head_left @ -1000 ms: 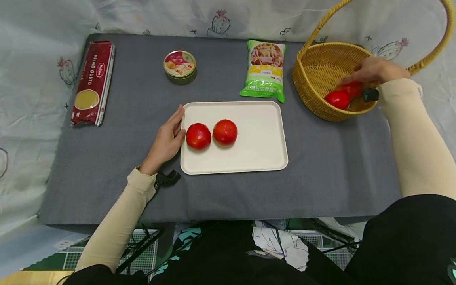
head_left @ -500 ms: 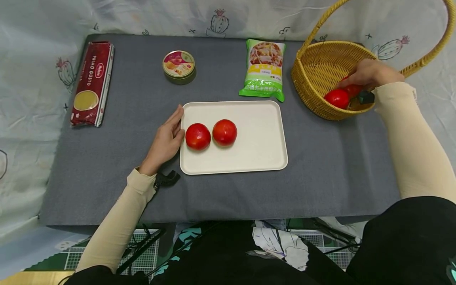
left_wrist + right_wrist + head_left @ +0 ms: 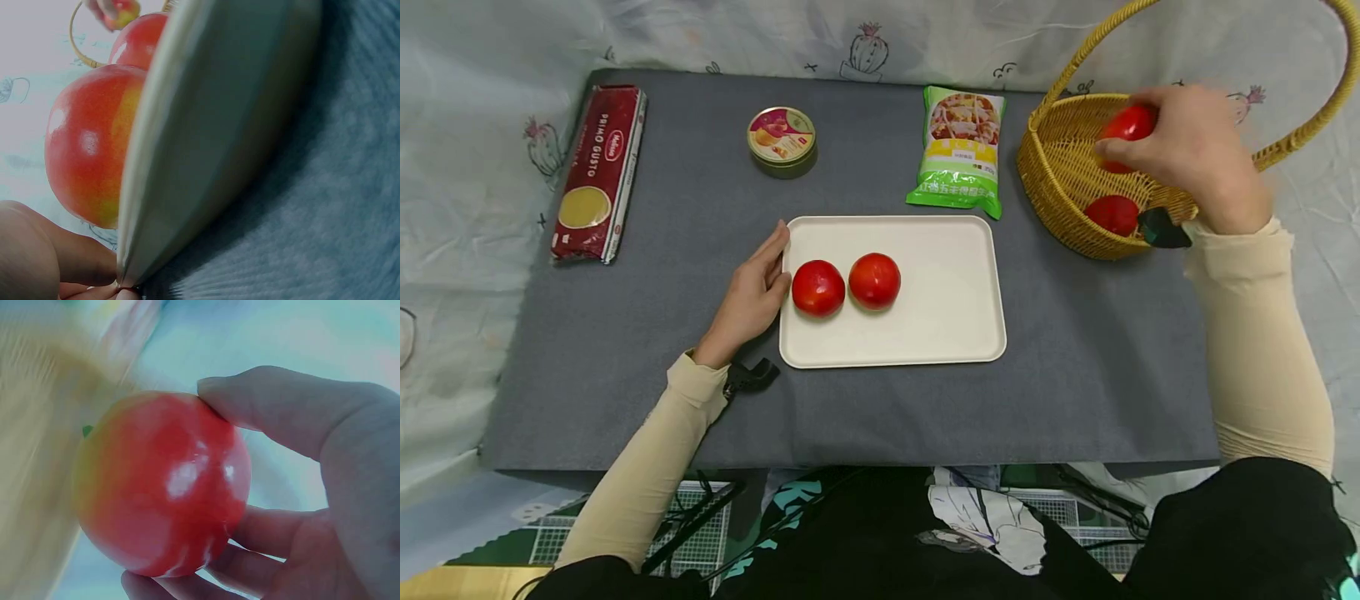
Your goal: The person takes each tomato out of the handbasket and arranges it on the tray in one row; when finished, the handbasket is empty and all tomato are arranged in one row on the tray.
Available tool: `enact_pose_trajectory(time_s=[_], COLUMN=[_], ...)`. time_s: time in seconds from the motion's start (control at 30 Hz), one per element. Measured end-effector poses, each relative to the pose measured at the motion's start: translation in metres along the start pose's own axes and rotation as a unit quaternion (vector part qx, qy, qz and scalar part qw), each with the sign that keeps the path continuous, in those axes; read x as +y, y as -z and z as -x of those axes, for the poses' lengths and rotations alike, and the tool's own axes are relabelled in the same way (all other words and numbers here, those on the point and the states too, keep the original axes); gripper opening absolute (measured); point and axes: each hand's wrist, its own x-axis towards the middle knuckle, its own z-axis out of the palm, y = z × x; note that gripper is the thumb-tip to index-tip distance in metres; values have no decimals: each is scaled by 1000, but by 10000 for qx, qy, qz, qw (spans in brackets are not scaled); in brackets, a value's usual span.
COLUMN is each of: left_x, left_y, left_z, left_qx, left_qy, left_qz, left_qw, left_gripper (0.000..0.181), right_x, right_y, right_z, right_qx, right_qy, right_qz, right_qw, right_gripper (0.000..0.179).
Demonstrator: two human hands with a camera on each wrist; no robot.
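My right hand (image 3: 1202,150) grips a red tomato (image 3: 1126,127) between thumb and fingers, above the yellow wicker basket (image 3: 1045,187). The right wrist view shows this tomato (image 3: 162,487) glossy, with a yellowish side and a bit of green. Another tomato (image 3: 1112,215) lies in the basket, below the hand. My left hand (image 3: 747,300) holds the left edge of the white rectangular tray (image 3: 940,292); in the left wrist view thumb and fingertips meet at its rim (image 3: 134,187). On the tray's left half, two tomatoes sit side by side, one (image 3: 817,288) by my thumb, the other (image 3: 874,282) to its right.
A red pasta packet (image 3: 598,175) lies at the far left of the grey-covered table (image 3: 880,417). Toward the back stand a round tin (image 3: 781,142) and a green snack bag (image 3: 961,150). The basket's tall handle (image 3: 1093,37) arches over its opening.
My right hand has lifted the tomato from among the basket's contents, up and slightly away from me. The other tomato stays in the basket. The left hand and tray have not moved.
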Motion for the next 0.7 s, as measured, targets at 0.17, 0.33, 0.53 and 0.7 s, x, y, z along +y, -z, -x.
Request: enact_pose_trajectory(time_s=[0.17, 0.33, 0.53, 0.7], left_x=[0, 0, 0, -1], left_y=[0, -2, -3, -1], left_z=[0, -1, -2, -1], left_qx=[36, -11, 16, 45], left_qy=[-13, 19, 38, 50], left_qz=[-85, -108, -102, -84], left_qw=[10000, 9999, 9999, 9999], left_gripper=[62, 63, 63, 64], right_x=[-63, -98, -113, -118], right_y=[-46, -107, -153, -169], right_z=[33, 49, 56, 58], right_qx=[-41, -608, -860, -912], right_qy=[1118, 2067, 2536, 2723], right_qz=[141, 298, 270, 321], right_qw=[9936, 9761, 9631, 9573], right_gripper=[69, 63, 62, 63])
